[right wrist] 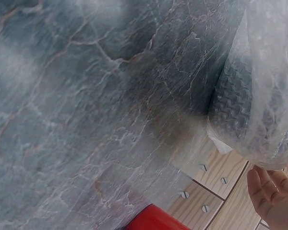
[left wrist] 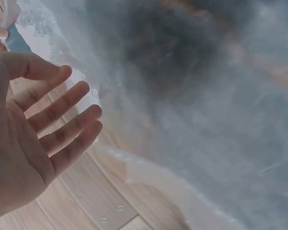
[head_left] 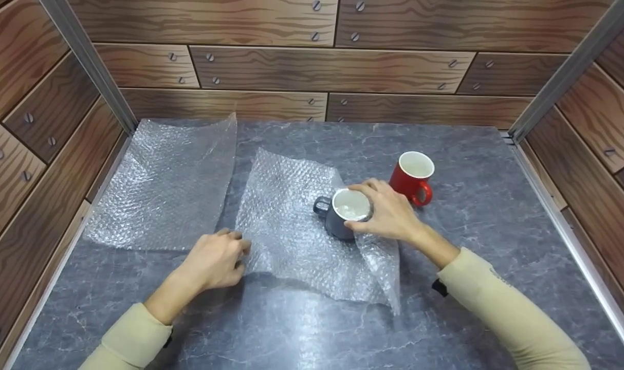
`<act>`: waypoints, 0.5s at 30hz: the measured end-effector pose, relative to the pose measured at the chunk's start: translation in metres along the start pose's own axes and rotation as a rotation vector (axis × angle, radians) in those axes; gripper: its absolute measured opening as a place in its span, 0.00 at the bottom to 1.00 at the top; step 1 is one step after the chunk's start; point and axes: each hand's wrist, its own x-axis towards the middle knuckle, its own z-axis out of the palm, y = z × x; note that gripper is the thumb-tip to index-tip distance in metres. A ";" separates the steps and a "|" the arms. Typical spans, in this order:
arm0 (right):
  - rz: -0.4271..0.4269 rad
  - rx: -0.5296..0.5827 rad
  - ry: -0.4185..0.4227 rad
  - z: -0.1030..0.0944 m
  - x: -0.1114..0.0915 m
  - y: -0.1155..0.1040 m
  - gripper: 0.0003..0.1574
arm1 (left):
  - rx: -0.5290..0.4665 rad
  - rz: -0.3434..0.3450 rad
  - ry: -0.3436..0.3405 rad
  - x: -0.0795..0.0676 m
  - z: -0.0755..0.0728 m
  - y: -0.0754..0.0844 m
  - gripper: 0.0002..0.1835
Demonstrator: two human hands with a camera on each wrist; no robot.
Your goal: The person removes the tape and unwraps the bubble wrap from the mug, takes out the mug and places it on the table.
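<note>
A dark grey mug (head_left: 336, 223), white inside, stands upright on a sheet of bubble wrap (head_left: 291, 246), its handle to the left. My right hand (head_left: 388, 211) grips the mug from its right side, with thumb and fingers spread around the rim. The wrap's right part is lifted against the mug under that hand; in the right wrist view, bubble wrap (right wrist: 233, 103) covers the mug's side. Beside the sheet's left edge is my left hand (head_left: 217, 261). The left wrist view shows this hand (left wrist: 33, 129) with loosely extended fingers, holding nothing.
A red mug (head_left: 405, 185) stands upright just behind my right hand, its handle toward the front right. Another bubble wrap sheet (head_left: 160, 190) lies flat at the back left. Wood-patterned walls (head_left: 337, 69) enclose the grey marbled table (head_left: 471, 169) at the back and sides.
</note>
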 end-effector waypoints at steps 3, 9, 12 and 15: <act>-0.004 -0.003 -0.001 -0.001 0.000 0.000 0.49 | 0.007 0.019 0.009 0.009 -0.010 0.002 0.10; -0.007 -0.010 -0.007 0.000 0.000 0.000 0.50 | -0.007 0.069 0.018 0.030 -0.030 0.008 0.09; -0.010 -0.008 -0.005 0.000 0.000 0.000 0.50 | -0.005 0.101 0.011 0.041 -0.039 0.012 0.09; -0.014 -0.008 -0.003 0.000 0.000 0.000 0.50 | -0.008 0.135 0.007 0.054 -0.046 0.017 0.09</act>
